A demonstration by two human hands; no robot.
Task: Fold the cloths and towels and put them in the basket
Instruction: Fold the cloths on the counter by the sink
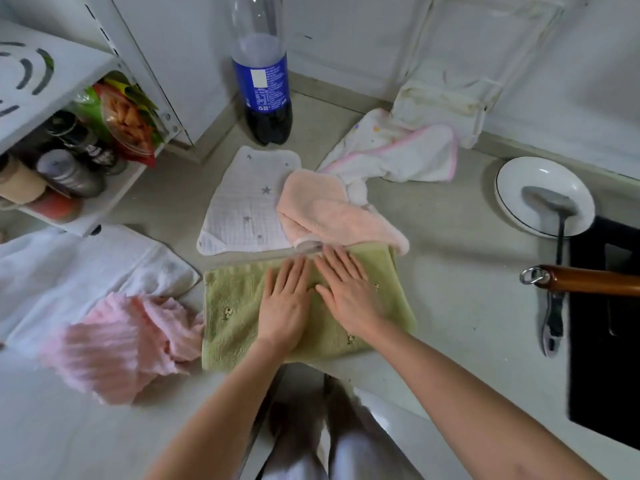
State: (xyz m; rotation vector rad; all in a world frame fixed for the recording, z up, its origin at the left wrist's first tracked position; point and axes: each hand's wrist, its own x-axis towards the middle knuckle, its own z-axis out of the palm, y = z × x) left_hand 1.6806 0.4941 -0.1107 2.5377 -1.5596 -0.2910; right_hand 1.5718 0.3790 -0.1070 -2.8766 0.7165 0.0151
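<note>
both hands, left hand (pixel 285 306) and right hand (pixel 348 289), press flat on the green towel (pixel 232 306).

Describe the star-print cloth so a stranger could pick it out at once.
Start at the tall cola bottle standing against the back wall. Just in front of it the star cloth lies flat on the counter, beyond the green towel. It alone is white with small grey stars; the cloth overlapping its right edge is plain peach.

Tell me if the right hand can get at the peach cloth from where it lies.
Probably yes: the right hand lies flat on the green towel, fingertips just short of the peach cloth, with nothing between them.
</note>
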